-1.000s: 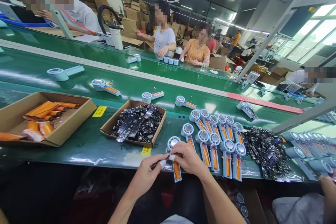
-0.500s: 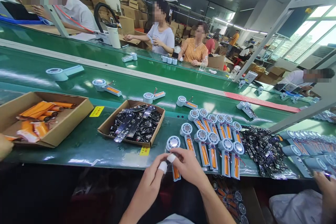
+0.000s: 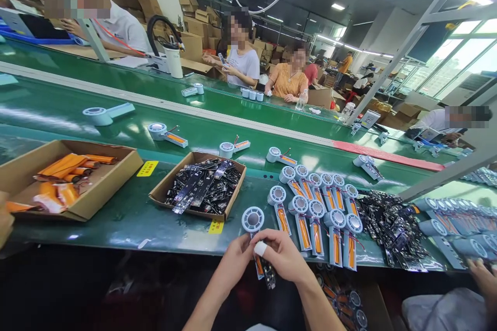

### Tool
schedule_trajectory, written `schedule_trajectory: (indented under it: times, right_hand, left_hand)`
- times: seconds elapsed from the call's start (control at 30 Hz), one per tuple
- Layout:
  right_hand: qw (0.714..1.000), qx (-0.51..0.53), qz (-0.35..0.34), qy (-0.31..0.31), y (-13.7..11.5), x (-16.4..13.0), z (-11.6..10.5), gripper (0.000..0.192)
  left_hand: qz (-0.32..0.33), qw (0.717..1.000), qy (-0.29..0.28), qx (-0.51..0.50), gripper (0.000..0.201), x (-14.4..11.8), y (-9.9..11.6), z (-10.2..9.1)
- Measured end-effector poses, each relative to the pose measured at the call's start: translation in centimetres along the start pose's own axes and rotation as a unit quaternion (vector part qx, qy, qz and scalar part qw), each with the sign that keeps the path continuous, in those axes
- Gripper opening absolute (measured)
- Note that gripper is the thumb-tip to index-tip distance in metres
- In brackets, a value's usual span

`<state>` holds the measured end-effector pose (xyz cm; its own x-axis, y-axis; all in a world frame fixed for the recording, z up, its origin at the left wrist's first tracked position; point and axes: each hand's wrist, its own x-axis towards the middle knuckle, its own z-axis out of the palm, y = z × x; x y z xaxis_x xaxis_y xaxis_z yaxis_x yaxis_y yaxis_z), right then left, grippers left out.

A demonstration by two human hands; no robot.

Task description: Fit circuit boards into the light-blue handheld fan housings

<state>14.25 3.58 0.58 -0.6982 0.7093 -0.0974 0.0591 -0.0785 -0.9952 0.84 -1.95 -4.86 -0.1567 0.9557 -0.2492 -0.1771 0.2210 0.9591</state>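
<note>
**Fan unit lifted off the bench edge, a dark board now at its handle**

Since the earlier frame both hands have pulled the fan unit a little toward the body, and a small dark circuit board now shows below the fingers, hanging past the edge of the green bench. The left hand is closed around the handle from the left; the right hand pinches it from the right, with a white taped fingertip on top. The round head of the unit stands up just above the hands.

The unit looks light and stiff, of hard plastic, but the thin wires and the board seem fragile. I think it is safer to hold it by the sides of the handle, not by the wires.

Left of the fan unit is the cardboard box of boards, and farther left the box of orange cells. Right of it, very near, lie the rows of finished units, then a heap of loose boards. Behind it more units ride on the conveyor belt. Another person's hand is far to the right.
</note>
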Motion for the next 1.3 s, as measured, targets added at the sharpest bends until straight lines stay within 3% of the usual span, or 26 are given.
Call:
schedule_trajectory:
  times: [0.17, 0.3, 0.57, 0.77, 0.9, 1.03, 1.13, 1.23, 1.3]
  right_hand:
    - [0.998, 0.026, 0.010, 0.054, 0.0, -0.1, -1.0, 0.031]
    - [0.996, 0.052, 0.030, 0.069, 0.2, 0.0, -0.9, 0.033]
    - [0.988, 0.131, 0.029, 0.079, 1.0, 0.1, -0.9, 0.030]
    - [0.996, 0.013, -0.006, 0.093, 0.6, 0.0, -0.9, 0.039]
    - [0.973, -0.179, -0.026, 0.141, 0.5, 0.1, -1.4, 0.029]
    - [0.879, -0.471, -0.038, 0.060, -0.4, -0.3, -2.0, 0.014]
    - [0.832, -0.549, -0.058, -0.053, -1.5, -0.7, -2.0, 0.013]
    - [0.836, -0.519, -0.099, -0.145, -2.3, -0.9, -1.5, 0.022]
    - [0.879, -0.440, -0.096, -0.154, -2.3, -0.8, -1.1, 0.031]
  left_hand:
    - [0.009, 0.999, 0.036, -0.032, 0.054, -0.1, -0.8, 0.7]
    - [0.026, 0.997, 0.067, -0.020, 0.048, -0.1, -1.6, 1.1]
    - [0.042, 0.998, 0.045, -0.019, 0.051, -0.5, -1.3, 0.6]
    - [0.043, 0.991, 0.118, 0.056, 0.048, -0.7, -1.0, 0.5]
    - [0.034, 0.986, 0.137, 0.085, 0.047, -0.9, -0.2, 0.3]
    - [0.051, 0.980, 0.162, 0.103, 0.049, -0.8, -0.1, 0.0]
    - [0.058, 0.979, 0.168, 0.104, 0.046, -0.6, -0.2, -0.3]
    - [0.052, 0.986, 0.139, 0.077, 0.044, -0.6, -0.1, -0.4]
    - [0.043, 0.991, 0.118, 0.047, 0.045, -0.7, 0.0, -0.3]
